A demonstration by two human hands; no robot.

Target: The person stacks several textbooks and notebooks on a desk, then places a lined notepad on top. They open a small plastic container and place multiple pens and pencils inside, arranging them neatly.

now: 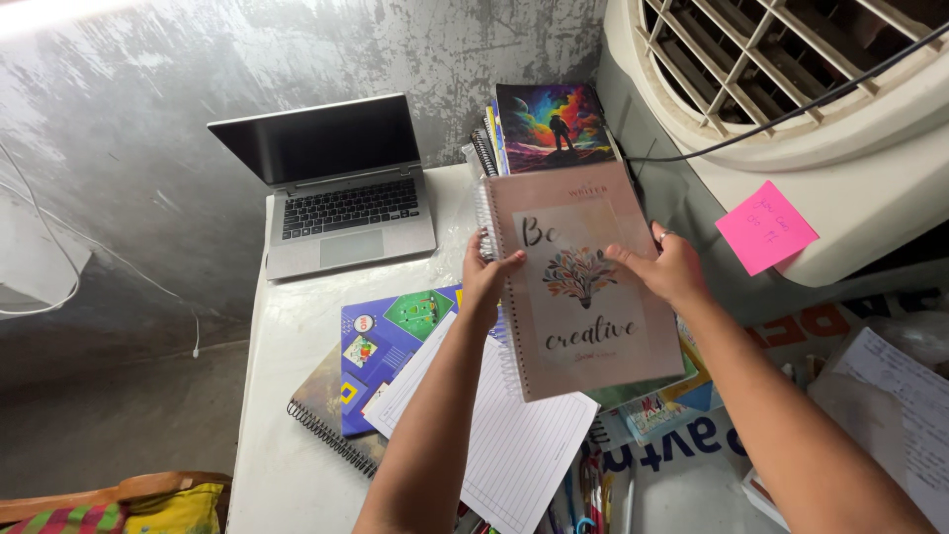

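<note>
A pale pink spiral notebook with a colourful tree picture on its cover is lifted above the white table. My left hand grips its spiral edge, thumb on the cover. On the cover's right side rests my right hand, fingers curled around the edge. Beneath the notebook lie a lined paper sheet, a blue book and another spiral notebook.
An open grey laptop stands at the table's back left. Behind the held notebook is a stack of notebooks with a colourful cover on top. A cream air cooler with a pink sticky note fills the right. Papers lie lower right.
</note>
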